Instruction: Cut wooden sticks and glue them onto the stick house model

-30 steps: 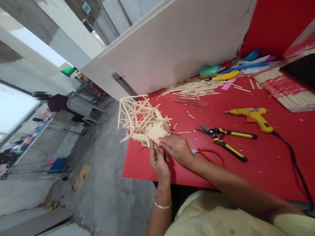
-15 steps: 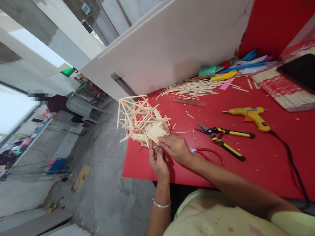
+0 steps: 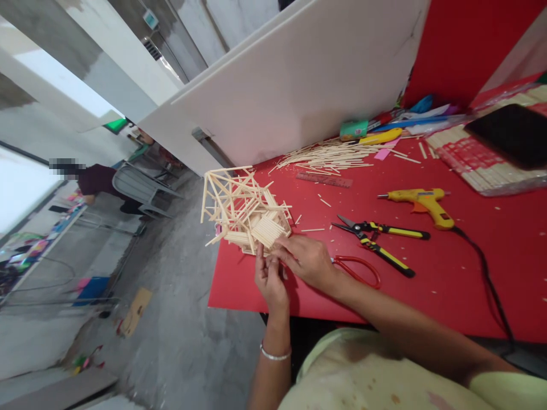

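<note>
A small house frame built of thin wooden sticks [image 3: 241, 208] lies tilted on the left end of the red table [image 3: 427, 273]. My left hand [image 3: 269, 276] pinches the model's near edge from below, fingers closed on it. My right hand [image 3: 305, 259] rests against the same near edge beside the flat stick panel, its fingers bent and pressed on the sticks. Both hands touch each other at the model.
Red-handled scissors [image 3: 361, 269] lie just right of my right hand, then yellow-black snips [image 3: 378, 236] and a yellow glue gun [image 3: 423, 202] with a black cord. A pile of loose sticks [image 3: 331, 156] and a ruler [image 3: 325, 180] lie by the white partition. A person sits far left.
The view has shifted slightly, so everything sits a little to the left. My hands stay on the stick model with hardly any movement.
</note>
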`<state>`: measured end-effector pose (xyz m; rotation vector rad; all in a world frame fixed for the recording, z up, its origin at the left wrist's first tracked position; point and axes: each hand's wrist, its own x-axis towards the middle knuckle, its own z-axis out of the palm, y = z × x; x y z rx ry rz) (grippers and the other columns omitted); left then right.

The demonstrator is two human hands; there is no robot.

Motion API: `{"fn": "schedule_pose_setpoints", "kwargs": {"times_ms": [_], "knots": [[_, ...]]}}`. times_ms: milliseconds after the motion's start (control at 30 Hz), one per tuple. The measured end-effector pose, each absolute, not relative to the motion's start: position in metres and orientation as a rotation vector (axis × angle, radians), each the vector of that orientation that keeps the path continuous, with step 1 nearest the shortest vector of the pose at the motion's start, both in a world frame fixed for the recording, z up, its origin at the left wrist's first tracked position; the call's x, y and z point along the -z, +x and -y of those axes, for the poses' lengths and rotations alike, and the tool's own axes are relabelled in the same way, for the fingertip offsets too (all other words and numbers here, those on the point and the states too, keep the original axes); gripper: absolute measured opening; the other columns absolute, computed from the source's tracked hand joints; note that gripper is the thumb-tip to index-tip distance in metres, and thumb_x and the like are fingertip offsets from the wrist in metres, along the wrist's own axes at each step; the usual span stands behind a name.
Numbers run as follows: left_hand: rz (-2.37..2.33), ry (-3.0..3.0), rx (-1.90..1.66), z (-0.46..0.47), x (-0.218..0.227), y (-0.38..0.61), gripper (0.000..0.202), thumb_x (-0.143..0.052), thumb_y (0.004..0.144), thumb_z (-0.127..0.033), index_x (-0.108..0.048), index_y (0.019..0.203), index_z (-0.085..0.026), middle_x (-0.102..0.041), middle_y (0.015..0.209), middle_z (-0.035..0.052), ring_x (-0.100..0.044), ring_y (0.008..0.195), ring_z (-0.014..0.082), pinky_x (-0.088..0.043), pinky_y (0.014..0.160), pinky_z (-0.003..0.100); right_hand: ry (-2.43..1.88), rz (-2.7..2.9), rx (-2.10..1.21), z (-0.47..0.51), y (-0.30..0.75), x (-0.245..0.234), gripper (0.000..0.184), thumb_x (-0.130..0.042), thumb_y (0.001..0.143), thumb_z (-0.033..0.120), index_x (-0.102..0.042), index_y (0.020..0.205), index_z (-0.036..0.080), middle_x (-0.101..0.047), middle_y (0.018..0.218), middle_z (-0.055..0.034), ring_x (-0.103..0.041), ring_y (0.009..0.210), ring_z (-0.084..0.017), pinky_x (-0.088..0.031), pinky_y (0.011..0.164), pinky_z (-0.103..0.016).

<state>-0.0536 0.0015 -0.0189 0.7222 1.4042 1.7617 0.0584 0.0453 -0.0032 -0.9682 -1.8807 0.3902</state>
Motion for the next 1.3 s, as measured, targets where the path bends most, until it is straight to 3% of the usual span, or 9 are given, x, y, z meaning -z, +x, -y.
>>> {"fn": "schedule_pose_setpoints", "kwargs": {"times_ms": [133, 200, 300, 600, 767, 900, 1033, 1133, 1300], "knots": [[-1.371, 0.758, -1.669, 0.005, 0.027, -0.048, 0.044, -0.067, 0.083, -0.036, -0.062, 0.122, -0.017, -0.045, 0.053, -0.0084, -0.038, 0.043, 0.0057, -0.032, 0.045, 0.018, -1.017, 1.919, -0.379, -0.035, 0.071, -0.002, 0.028, -0.049, 0.098, 0.034, -0.068, 0.084, 0.019, -0.071, 0.079, -0.0028, -0.064, 0.074, -0.014, -0.043, 0.073, -0.025], [-1.366, 0.808, -1.59, 0.008, 0.032, -0.042, 0.033, -0.065, 0.085, -0.038, -0.068, 0.107, -0.014, -0.047, 0.053, -0.0067, -0.038, 0.043, 0.0056, -0.03, 0.043, 0.018, -1.037, 1.977, -0.39, -0.028, 0.079, -0.001, 0.032, -0.048, 0.098, 0.036, -0.067, 0.079, 0.019, -0.071, 0.076, -0.0023, -0.063, 0.072, -0.014, -0.042, 0.073, -0.025], [-1.373, 0.818, -1.529, 0.012, 0.037, -0.032, 0.029, -0.064, 0.084, -0.038, -0.07, 0.097, -0.013, -0.051, 0.054, -0.005, -0.038, 0.043, 0.0056, -0.031, 0.042, 0.018, -1.112, 2.065, -0.433, -0.018, 0.093, 0.001, 0.03, -0.045, 0.099, 0.036, -0.069, 0.088, 0.021, -0.072, 0.084, -0.0023, -0.065, 0.077, -0.014, -0.041, 0.075, -0.025], [-1.38, 0.838, -1.517, 0.012, 0.04, -0.007, 0.029, -0.061, 0.086, -0.037, -0.069, 0.099, -0.013, -0.066, 0.066, 0.0014, -0.043, 0.039, 0.0046, -0.035, 0.041, 0.018, -1.701, 2.386, -0.361, -0.066, 0.134, 0.008, 0.026, -0.047, 0.096, 0.036, -0.066, 0.109, 0.023, -0.068, 0.107, -0.0091, -0.065, 0.094, -0.02, -0.044, 0.075, -0.028], [-1.388, 0.841, -1.513, 0.011, 0.041, -0.008, 0.03, -0.063, 0.085, -0.039, -0.069, 0.098, -0.012, -0.066, 0.066, 0.0011, -0.044, 0.039, 0.0044, -0.036, 0.041, 0.018, -1.825, 2.412, -0.381, -0.104, 0.128, 0.023, 0.031, -0.06, 0.089, 0.038, -0.065, 0.107, 0.013, -0.065, 0.107, -0.0182, -0.065, 0.095, -0.026, -0.047, 0.078, -0.033], [-1.412, 0.812, -1.544, 0.008, 0.04, -0.016, 0.032, -0.064, 0.085, -0.04, -0.068, 0.1, -0.012, -0.068, 0.071, 0.0029, -0.048, 0.043, 0.0049, -0.039, 0.043, 0.018, -1.8, 2.407, -0.449, -0.095, 0.125, 0.024, 0.026, -0.052, 0.093, 0.03, -0.065, 0.102, 0.009, -0.065, 0.103, -0.0232, -0.066, 0.094, -0.028, -0.046, 0.079, -0.035], [-1.304, 0.642, -1.471, 0.002, 0.04, -0.016, 0.039, -0.071, 0.08, -0.044, -0.067, 0.103, -0.012, -0.066, 0.068, 0.0016, -0.045, 0.04, 0.0039, -0.034, 0.038, 0.016, -1.631, 2.389, -0.645, -0.061, 0.134, 0.013, 0.025, -0.041, 0.098, 0.029, -0.062, 0.096, 0.014, -0.07, 0.088, -0.0114, -0.067, 0.081, -0.019, -0.045, 0.072, -0.027], [-1.166, 0.581, -1.359, 0.0, 0.037, -0.011, 0.036, -0.075, 0.076, -0.045, -0.068, 0.087, -0.011, -0.063, 0.061, 0.0006, -0.04, 0.036, 0.0021, -0.028, 0.035, 0.015, -1.343, 2.215, -0.955, -0.04, 0.144, 0.008, 0.023, -0.042, 0.097, 0.029, -0.061, 0.088, 0.019, -0.07, 0.081, -0.0029, -0.065, 0.072, -0.014, -0.045, 0.067, -0.023], [-1.14, 0.809, -1.115, 0.004, 0.027, -0.005, 0.032, -0.079, 0.072, -0.039, -0.071, 0.082, -0.01, -0.07, 0.07, 0.0082, -0.062, 0.051, 0.0132, -0.041, 0.042, 0.02, -1.221, 1.89, -0.972, -0.034, 0.161, 0.009, 0.019, -0.051, 0.091, 0.03, -0.067, 0.086, 0.021, -0.073, 0.084, -0.0016, -0.066, 0.076, -0.015, -0.048, 0.072, -0.026]]}}
